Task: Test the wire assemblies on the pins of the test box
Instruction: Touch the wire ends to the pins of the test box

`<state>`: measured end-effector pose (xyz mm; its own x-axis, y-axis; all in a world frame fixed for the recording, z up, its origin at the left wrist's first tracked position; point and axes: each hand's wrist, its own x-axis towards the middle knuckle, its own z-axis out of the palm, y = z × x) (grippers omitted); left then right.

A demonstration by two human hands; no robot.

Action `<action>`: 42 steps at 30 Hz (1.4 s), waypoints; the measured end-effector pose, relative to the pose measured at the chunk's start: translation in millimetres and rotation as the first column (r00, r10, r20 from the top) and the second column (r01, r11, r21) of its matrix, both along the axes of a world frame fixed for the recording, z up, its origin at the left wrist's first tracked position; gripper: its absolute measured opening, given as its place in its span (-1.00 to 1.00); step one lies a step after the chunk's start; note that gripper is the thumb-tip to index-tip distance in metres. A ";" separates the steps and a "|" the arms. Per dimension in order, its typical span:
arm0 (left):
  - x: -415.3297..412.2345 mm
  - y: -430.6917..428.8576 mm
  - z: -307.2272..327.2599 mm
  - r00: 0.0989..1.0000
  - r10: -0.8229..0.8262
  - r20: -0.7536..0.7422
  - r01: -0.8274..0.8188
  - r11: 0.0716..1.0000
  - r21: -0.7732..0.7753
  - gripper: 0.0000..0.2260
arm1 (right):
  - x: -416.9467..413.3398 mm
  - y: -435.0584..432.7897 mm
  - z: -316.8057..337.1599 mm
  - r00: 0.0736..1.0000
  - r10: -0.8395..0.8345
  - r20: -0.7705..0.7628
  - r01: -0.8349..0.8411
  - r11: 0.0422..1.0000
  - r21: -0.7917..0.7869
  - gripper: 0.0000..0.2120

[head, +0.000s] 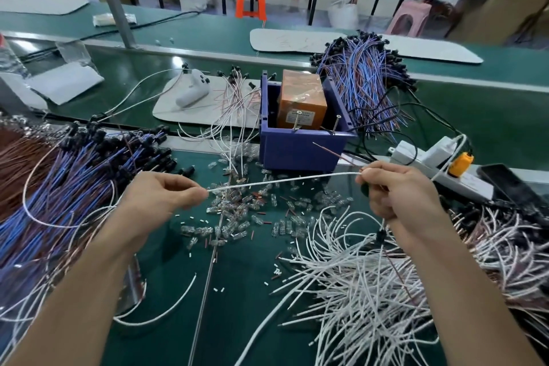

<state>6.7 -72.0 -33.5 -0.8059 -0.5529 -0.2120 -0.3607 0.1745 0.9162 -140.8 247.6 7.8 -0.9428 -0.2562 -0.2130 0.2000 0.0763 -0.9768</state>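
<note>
i see one white wire (282, 183) stretched nearly level, one end pinched in the left hand (160, 196), the other gripped in the right hand (401, 193). a thin red wire (332, 152) pokes up and left out of the right hand. just beyond both hands sits the blue box (297, 148), an orange block (301, 101) inside, two pins (298, 119) standing at its near rim. loose white wires (356, 291) are heaped under the right hand; blue wires (74, 181) with black ends lie left of the left hand.

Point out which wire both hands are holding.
The single white wire, pinched by the left hand and the right hand and stretched between them in front of the blue bin; no other wire spans both.
</note>
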 end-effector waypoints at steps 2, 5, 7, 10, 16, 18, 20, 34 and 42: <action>0.7 0.1 -3.9 0.997 0.080 0.000 -0.080 0.997 -0.002 -0.90 | 1.4 -3.9 -2.6 1.000 -0.015 0.008 0.015 1.000 -0.004 -0.74; 1.9 3.9 -5.9 0.985 0.107 -0.132 -0.076 0.972 0.224 -0.96 | 0.0 -4.0 -2.3 0.998 -0.067 0.015 0.068 0.998 -0.006 -0.71; 4.7 3.7 -7.0 0.962 0.143 -0.231 -0.016 0.879 0.476 -0.85 | -2.2 -1.7 -1.2 0.995 -0.094 0.012 0.094 0.996 0.011 -0.72; 7.5 -1.1 -9.5 0.947 0.147 -0.287 0.076 0.765 0.640 -0.79 | -4.0 1.2 -1.0 0.995 -0.094 0.015 0.094 0.996 -0.001 -0.75; 0.0 7.7 -9.5 0.955 0.123 -0.269 0.003 0.905 0.425 -0.85 | -6.1 10.2 0.5 0.990 -0.074 0.118 0.091 0.986 -0.141 -0.75; 0.0 7.2 -11.0 0.949 0.139 -0.283 -0.053 0.956 0.290 -0.94 | -7.5 17.3 2.7 0.991 -0.091 0.100 0.105 0.982 -0.154 -0.75; 2.8 0.3 -11.4 0.950 0.167 -0.264 -0.115 0.972 0.204 -0.91 | -10.1 28.2 6.8 0.992 -0.108 0.070 0.119 0.979 -0.167 -0.76; -4.5 74.7 8.5 0.966 -0.227 -0.121 0.256 0.904 0.344 -0.59 | 1.7 23.9 19.8 0.998 0.056 0.002 -0.052 0.945 -0.322 -0.88; -40.1 81.7 9.6 0.924 0.328 -0.198 0.032 0.449 0.893 -0.86 | 16.0 3.7 19.0 0.990 0.111 -0.085 -0.103 0.990 0.098 -0.63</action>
